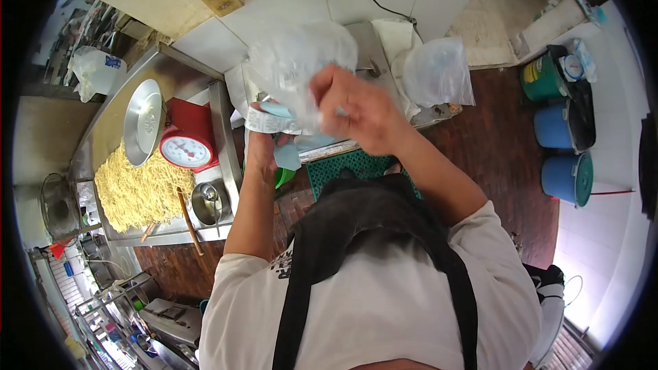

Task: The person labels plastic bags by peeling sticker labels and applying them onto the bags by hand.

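Note:
My left hand [263,149] is closed around a strip of white printed labels [269,122] with pale blue backing, part of which hangs down by the wrist. Just beyond it, a clear plastic bag [301,55] bulges over the counter. My right hand [353,106] is at the bag's right side, blurred by motion. Its fingers are curled in, and what they pinch, if anything, is hidden. Farther right, another clear plastic bag [439,72] lies at the counter's edge.
To the left, a metal tray table [223,116] holds yellow noodles [137,188], a red dial scale [187,140] with a metal pan [144,123], and a steel pot [211,203]. Blue buckets [554,127] stand on the right. A green mat [322,171] lies on the floor below the counter.

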The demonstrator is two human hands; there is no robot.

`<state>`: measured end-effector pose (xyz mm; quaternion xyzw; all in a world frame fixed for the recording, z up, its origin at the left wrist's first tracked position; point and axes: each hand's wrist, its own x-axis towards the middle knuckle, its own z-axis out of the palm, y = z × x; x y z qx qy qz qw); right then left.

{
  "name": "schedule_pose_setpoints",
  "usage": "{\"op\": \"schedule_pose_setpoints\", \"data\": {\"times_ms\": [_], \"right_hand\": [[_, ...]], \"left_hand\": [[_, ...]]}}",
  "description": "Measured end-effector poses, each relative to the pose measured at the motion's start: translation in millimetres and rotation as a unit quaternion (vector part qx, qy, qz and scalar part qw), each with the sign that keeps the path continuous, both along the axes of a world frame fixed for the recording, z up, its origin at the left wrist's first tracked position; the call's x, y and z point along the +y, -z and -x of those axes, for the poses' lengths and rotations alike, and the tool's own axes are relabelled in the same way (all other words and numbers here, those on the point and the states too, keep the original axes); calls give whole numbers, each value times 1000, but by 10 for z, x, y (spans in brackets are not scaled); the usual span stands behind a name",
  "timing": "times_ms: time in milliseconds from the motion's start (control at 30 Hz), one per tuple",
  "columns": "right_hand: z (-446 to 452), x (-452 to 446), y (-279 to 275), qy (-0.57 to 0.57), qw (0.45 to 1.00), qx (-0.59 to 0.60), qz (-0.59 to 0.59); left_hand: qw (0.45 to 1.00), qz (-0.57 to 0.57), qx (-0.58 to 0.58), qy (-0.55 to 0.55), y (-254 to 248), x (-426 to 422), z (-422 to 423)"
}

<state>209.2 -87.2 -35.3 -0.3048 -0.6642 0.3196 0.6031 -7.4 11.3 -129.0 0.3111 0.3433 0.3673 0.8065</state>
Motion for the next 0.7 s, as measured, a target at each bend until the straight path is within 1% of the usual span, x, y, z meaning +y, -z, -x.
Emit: {"op": "schedule_pose_setpoints", "data": {"times_ms": [33,67,133,200,233,267,333,367,400,433,467,500,533,567,633,667,700], "right_hand": [[23,-84,-60,-14,1000,-24,5],[31,-178,-60,-59,997,-36,35],[-17,-348,-52,-145,983,-59,91],[-131,-490,9,-193,965,-129,124],[-211,-555,50,-215,952,-163,141],[-318,-590,79,-225,930,-180,227],[-626,-650,145,-233,863,-209,397],[-848,-744,429,-105,886,-220,396],[-951,-843,719,-8,897,-111,428],[-1054,-942,1009,89,898,7,431],[-1071,-1065,1186,148,851,241,443],[-1089,-1188,1126,130,828,364,407],[-1079,-1277,974,107,792,480,361],[-1122,-1401,743,13,820,492,293],[-1371,-1458,673,-91,880,410,221],[-1494,-1488,637,-140,901,369,179],[-1519,-1632,625,-8,902,368,223]], "left_hand": [[999,15,-21,-48,-258,-68,-131],[994,30,-41,-95,-395,-113,-198],[995,8,-53,-86,-385,-64,-83],[995,-15,-65,-75,-378,-30,28],[996,-33,-65,-57,-407,-9,72],[997,-42,-64,-27,-444,-24,77],[993,-66,-65,70,-550,-50,-2],[987,-73,-67,130,-613,-77,-99],[976,-80,-70,188,-663,-120,-211],[964,-84,-75,240,-701,-168,-348],[955,-80,-79,275,-702,-214,-490],[949,-67,-81,297,-697,-265,-624],[949,-51,-86,300,-654,-320,-756],[957,-16,-87,278,-592,-366,-898],[970,66,-80,221,-483,-479,-1101],[973,104,-80,191,-414,-506,-1212],[973,133,-79,168,-330,-497,-1338]]}}
